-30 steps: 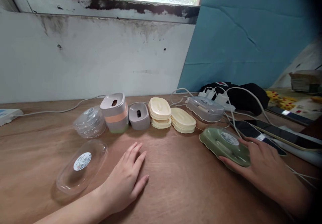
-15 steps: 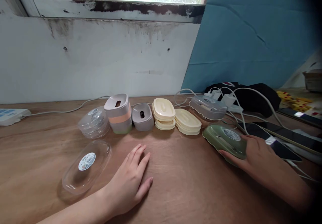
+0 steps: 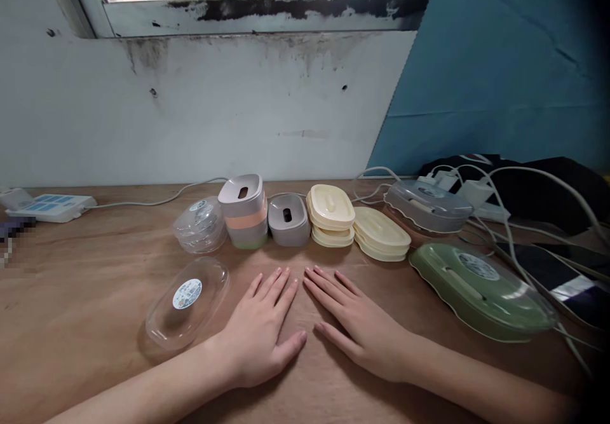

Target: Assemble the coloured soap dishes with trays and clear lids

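Both palms rest face down on the wooden table (image 3: 81, 271). My left hand (image 3: 262, 328) lies flat with its fingers out and holds nothing; a clear plastic lid (image 3: 210, 303) with a round sticker is just left of it. My right hand (image 3: 357, 322) is also flat and empty, its fingertips close to those of the left. To its right sits a green oval box (image 3: 481, 290) with a clear cover, apart from the hand. Beyond the fingertips stand a grey box with a slot (image 3: 288, 224), stacked boxes (image 3: 243, 208) and cream lids (image 3: 331, 211).
More clear lids (image 3: 199, 224) are stacked at left, near a white power strip (image 3: 57, 208). Flatter cream lids (image 3: 381, 233) and a grey covered box (image 3: 426, 205) stand to the right. White cables (image 3: 505, 246), phone-like dark slabs (image 3: 548, 271) and black cloth (image 3: 538, 189) crowd the right side.
My right hand has let go of the green box and moved left, onto the table beside my left hand. The view has turned slightly left.
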The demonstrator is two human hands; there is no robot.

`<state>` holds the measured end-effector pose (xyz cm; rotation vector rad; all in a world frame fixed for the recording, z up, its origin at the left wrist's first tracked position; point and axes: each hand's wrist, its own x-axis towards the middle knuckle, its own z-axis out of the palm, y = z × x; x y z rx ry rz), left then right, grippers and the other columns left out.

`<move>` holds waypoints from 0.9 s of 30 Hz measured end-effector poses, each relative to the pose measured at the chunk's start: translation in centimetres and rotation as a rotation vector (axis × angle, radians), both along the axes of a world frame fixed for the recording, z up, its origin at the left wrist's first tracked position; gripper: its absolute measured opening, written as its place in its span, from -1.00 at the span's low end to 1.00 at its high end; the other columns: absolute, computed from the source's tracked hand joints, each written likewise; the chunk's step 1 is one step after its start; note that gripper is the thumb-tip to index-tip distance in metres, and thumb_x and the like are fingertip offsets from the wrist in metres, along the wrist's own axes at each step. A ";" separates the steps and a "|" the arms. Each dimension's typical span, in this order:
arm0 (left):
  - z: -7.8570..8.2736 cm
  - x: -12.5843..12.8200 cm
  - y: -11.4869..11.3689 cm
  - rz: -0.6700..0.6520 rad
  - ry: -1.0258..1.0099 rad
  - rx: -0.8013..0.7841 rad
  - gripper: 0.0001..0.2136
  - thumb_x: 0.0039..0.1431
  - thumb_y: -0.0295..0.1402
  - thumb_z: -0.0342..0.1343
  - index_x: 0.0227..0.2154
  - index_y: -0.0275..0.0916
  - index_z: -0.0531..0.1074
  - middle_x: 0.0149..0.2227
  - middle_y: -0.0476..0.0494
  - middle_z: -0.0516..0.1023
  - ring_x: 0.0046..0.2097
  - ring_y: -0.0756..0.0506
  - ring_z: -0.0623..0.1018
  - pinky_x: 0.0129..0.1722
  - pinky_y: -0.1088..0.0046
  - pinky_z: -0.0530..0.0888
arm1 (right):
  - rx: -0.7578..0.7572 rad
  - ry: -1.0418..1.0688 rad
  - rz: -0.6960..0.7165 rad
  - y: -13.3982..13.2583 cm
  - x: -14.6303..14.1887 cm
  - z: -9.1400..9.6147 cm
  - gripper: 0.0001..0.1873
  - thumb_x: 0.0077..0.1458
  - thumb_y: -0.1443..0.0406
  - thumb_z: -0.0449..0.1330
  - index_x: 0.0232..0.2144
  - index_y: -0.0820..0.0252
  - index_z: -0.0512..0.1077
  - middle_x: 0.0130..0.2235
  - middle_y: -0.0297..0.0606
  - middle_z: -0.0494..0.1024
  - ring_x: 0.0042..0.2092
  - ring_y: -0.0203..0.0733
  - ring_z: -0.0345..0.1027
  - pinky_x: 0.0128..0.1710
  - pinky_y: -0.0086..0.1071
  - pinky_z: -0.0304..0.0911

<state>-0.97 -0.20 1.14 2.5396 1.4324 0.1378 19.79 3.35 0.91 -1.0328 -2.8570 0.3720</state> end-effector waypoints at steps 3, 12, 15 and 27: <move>0.0 -0.3 0.3 -0.007 0.000 -0.003 -0.35 0.22 -0.04 -0.18 0.24 -0.35 -0.12 0.28 -0.30 -0.18 0.29 -0.22 -0.13 0.21 0.04 -0.05 | 0.001 0.033 -0.016 1.1 -0.4 -0.2 -0.39 0.22 0.09 -0.14 0.24 0.23 -0.07 0.27 -0.14 -0.07 0.28 0.01 -0.27 0.21 0.06 -0.20; 0.0 -0.7 1.1 -0.041 0.013 -0.011 -0.40 0.24 -0.08 -0.19 0.24 -0.29 -0.10 0.29 -0.25 -0.18 0.29 -0.21 -0.14 0.21 0.04 -0.05 | 0.009 0.079 -0.001 1.2 0.3 -0.5 -0.42 0.22 0.15 -0.10 0.23 0.19 -0.02 0.27 -0.14 -0.02 0.28 0.02 -0.24 0.20 0.06 -0.17; 0.0 -0.7 1.0 -0.049 0.010 0.003 -0.39 0.24 -0.08 -0.18 0.24 -0.31 -0.11 0.29 -0.26 -0.16 0.29 -0.20 -0.14 0.21 0.05 -0.05 | 0.007 0.060 -0.002 1.2 0.1 -0.3 -0.42 0.22 0.15 -0.11 0.23 0.23 -0.01 0.27 -0.12 -0.03 0.28 0.00 -0.25 0.21 0.04 -0.19; -0.4 -0.9 1.0 -0.062 0.005 0.057 -0.41 0.25 -0.08 -0.18 0.24 -0.28 -0.10 0.29 -0.25 -0.14 0.29 -0.18 -0.12 0.21 0.07 -0.04 | 0.022 0.083 0.009 1.2 0.1 -0.3 -0.43 0.21 0.16 -0.09 0.22 0.23 0.01 0.26 -0.10 0.00 0.28 0.01 -0.23 0.21 0.05 -0.16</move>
